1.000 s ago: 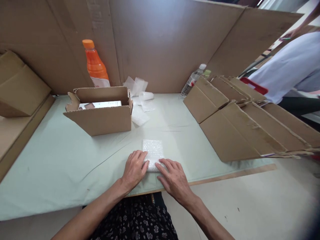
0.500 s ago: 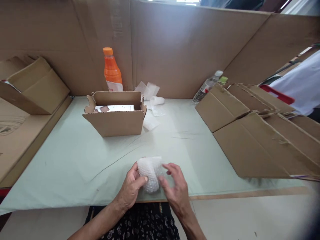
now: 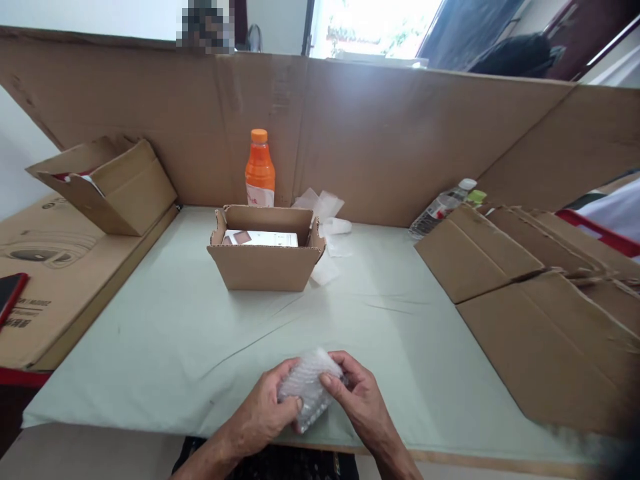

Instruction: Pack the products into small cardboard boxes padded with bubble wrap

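A small bundle of bubble wrap (image 3: 311, 383) is held between both hands near the table's front edge; whatever is inside it cannot be made out. My left hand (image 3: 267, 407) grips its left side, thumb pressed on the front. On the right side my right hand (image 3: 357, 393) closes round the upper edge, thumb lying on the wrap. Further back stands an open cardboard box (image 3: 265, 268) with a white printed box (image 3: 270, 239) inside. Loose sheets of bubble wrap (image 3: 327, 270) lie just to the right of that box.
An orange bottle (image 3: 260, 170) stands behind the open box. At right, several open cardboard boxes (image 3: 530, 347) sit beside a leaning clear bottle (image 3: 440, 208). At left, another open box (image 3: 135, 190) rests on a large flat carton (image 3: 65, 280). A cardboard wall (image 3: 390, 140) lines the back.
My right hand, loosely beside the wrap before, now grips it. The bundle has been turned and tilted, looking flatter. The camera view has swung left and up.
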Available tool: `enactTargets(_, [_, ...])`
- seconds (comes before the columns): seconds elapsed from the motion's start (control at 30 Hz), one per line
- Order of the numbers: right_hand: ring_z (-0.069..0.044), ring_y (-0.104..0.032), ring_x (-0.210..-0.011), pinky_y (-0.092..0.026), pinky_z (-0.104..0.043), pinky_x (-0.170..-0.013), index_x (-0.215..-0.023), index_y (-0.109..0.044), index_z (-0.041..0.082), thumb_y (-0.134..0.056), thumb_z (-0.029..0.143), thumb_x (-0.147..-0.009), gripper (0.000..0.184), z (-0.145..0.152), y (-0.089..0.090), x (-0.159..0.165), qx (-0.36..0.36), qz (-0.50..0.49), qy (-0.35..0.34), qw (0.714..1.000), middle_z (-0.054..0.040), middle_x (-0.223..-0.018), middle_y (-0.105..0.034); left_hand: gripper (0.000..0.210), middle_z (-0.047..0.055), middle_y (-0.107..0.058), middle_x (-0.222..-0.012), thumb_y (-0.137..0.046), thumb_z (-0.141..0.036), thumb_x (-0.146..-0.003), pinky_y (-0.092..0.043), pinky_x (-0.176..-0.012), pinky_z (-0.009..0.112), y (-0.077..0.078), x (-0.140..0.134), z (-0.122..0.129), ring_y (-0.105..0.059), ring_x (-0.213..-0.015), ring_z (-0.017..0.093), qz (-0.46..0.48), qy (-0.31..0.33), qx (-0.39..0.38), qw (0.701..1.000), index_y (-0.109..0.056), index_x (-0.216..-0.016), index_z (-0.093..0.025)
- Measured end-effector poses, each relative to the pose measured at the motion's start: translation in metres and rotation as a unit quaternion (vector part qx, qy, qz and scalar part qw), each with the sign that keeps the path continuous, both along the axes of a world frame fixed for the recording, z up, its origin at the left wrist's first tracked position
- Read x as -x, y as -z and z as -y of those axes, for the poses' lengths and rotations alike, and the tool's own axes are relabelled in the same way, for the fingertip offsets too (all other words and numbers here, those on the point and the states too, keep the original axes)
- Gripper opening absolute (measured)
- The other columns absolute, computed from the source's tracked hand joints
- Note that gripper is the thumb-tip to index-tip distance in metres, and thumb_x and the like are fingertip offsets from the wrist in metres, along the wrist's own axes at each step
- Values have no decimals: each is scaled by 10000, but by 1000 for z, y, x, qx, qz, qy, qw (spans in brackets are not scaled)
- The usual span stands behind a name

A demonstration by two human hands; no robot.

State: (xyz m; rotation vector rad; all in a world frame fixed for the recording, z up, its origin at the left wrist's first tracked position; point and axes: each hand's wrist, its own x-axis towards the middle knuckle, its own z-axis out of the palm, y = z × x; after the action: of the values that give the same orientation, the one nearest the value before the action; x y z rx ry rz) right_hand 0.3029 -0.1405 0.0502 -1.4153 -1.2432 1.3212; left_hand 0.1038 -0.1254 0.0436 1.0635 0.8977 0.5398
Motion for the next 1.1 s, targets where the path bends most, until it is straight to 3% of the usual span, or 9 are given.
enactTargets(0.13, [-195,-636,-854,-499,-298,-749,-1325,-552,204,-704,495,-808,612,-8,-8,-6,20,12,-110,994,-55,-979,-683,692,93,-624,-1317,-550,-134,-742,-480,-1002,358,11,9,-1,-615,-1122,235,-78,29,-40,996,-501,-1432,-177])
enactTargets(0.2, [-191,-634,-846,-501,-297,-750,-1274,-610,215,-677,459,-835,507,-17,-22,-6,10,65,-164,984,-52,-970,-696,683,90,-571,-1407,-552,-117,-740,-371,-1128,380,13,16,-3,-530,-1273,250,-77,35,-55,995,-519,-1418,-184])
enactTargets(0.3, [-173,-614,-781,-505,-272,-701,-1032,-709,208,-664,416,-858,275,-42,-61,-6,-36,120,-192,973,-38,-874,-698,696,114,-602,-1340,-616,-210,-778,-496,-982,395,2,32,-16,-617,-1110,250,-20,15,-51,998,-461,-1457,-202])
enactTargets(0.4, [-142,-596,-678,-500,-241,-591,-1037,-692,227,-685,421,-862,261,-85,-109,-9,-106,60,-101,987,-15,-801,-668,666,116,-604,-1301,-653,-336,-840,-544,-872,388,-25,57,-45,-635,-996,231,-9,-105,-197,975,-433,-1464,-263])
enactTargets(0.5, [-135,-597,-657,-495,-247,-548,-1098,-659,249,-691,463,-843,335,-144,-143,-8,-203,1,13,979,-21,-877,-676,606,99,-550,-1364,-658,-292,-867,-496,-985,433,-51,77,-86,-582,-1130,246,-150,-302,-422,841,-456,-1438,-312])
enactTargets(0.6, [-146,-586,-632,-480,-273,-540,-1067,-647,194,-595,471,-855,352,-197,-155,-2,-217,156,29,963,-49,-863,-677,668,124,-442,-1480,-678,-242,-848,-441,-1067,505,-62,82,-126,-466,-1324,309,-256,-367,-555,701,-417,-1462,-293])
enactTargets(0.67, [-174,-594,-637,-468,-295,-573,-927,-667,162,-592,384,-820,258,-219,-159,5,-190,341,12,921,-58,-761,-662,591,143,-414,-1506,-661,-205,-854,-421,-1091,531,-60,78,-144,-432,-1365,328,-286,-341,-600,665,-467,-1409,-260])
enactTargets(0.9, [-285,-683,-892,-449,-321,-687,-979,-741,154,-525,181,-801,282,-237,-190,47,-63,770,-129,622,-156,-924,-732,311,137,-591,-1329,-586,-79,-871,-474,-1038,483,-55,71,-153,-569,-1222,279,-290,-335,-630,638,-581,-1156,-204])
enactTargets(1.1, [-291,-684,-938,-470,-333,-701,-1180,-700,194,-539,256,-827,393,-241,-202,47,-46,789,-118,601,-146,-1044,-740,286,138,-620,-1307,-567,-62,-872,-482,-1019,474,-54,70,-154,-586,-1208,277,-289,-332,-623,646,-595,-1125,-193])
